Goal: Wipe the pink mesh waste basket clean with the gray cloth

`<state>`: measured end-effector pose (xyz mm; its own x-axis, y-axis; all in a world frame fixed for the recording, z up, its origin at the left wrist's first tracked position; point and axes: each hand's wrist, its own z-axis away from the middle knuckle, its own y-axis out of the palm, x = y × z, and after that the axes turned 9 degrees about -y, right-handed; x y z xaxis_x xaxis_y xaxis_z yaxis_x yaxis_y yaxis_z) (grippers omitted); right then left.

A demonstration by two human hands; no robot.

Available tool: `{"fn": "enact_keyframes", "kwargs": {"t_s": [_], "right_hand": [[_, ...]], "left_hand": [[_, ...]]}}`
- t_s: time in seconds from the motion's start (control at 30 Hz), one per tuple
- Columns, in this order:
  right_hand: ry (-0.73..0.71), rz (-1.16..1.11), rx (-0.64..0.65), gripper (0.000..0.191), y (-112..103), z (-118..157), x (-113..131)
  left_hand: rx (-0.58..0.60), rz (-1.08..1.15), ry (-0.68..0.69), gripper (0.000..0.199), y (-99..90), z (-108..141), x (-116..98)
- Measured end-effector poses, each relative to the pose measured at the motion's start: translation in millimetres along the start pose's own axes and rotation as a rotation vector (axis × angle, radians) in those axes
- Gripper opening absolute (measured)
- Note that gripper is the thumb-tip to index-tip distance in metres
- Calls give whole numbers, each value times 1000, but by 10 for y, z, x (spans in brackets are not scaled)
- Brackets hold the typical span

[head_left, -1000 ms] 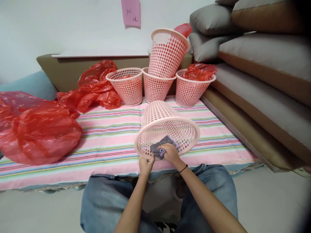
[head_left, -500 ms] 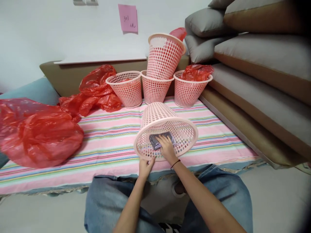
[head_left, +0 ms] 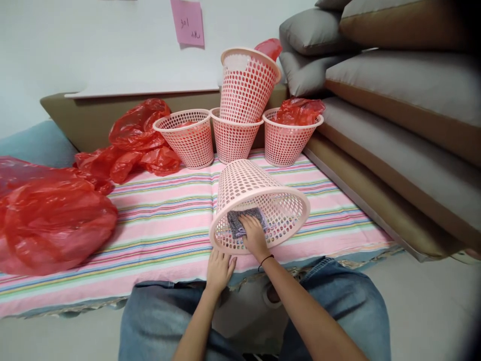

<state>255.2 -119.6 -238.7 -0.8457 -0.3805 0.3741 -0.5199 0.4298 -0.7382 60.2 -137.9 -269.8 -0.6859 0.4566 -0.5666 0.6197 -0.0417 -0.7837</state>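
Note:
A pale pink perforated plastic basket (head_left: 246, 183) lies on its side, its mouth facing me. My right hand (head_left: 255, 238) reaches inside and presses a folded grey and purple cloth (head_left: 236, 225) against the inner wall, fingers over the cloth. Just outside the rim, at its lower left, is my left hand (head_left: 218, 271); its fingers are stretched out, the thumb is apart, and the fingertips are at the rim.
Behind stand several matching baskets (head_left: 191, 145) with red plastic bags in them, one stacked tilted on another. Loose red bags (head_left: 56, 215) lie left on the striped cloth (head_left: 158, 220). Grey-brown cushions (head_left: 394, 80) are piled at right.
My left hand has loosened from the rim and its fingers have straightened. The basket has turned slightly. My right hand stays inside on the cloth, shifted a little left and down.

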Motion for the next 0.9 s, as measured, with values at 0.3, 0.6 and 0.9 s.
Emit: {"fn": "enact_keyframes", "kwargs": {"t_s": [0.3,0.6,0.9], "right_hand": [[7,-11,1,71,1,7,8],[8,-7,10,72,-2,10,11],[12,-9,3,72,-16,18,24]], "left_hand": [[39,45,-28,61,-172,-348,90],[-120,152,-208,58,67,-546,81],[-133,233,-240,58,28,-510,24]]}}
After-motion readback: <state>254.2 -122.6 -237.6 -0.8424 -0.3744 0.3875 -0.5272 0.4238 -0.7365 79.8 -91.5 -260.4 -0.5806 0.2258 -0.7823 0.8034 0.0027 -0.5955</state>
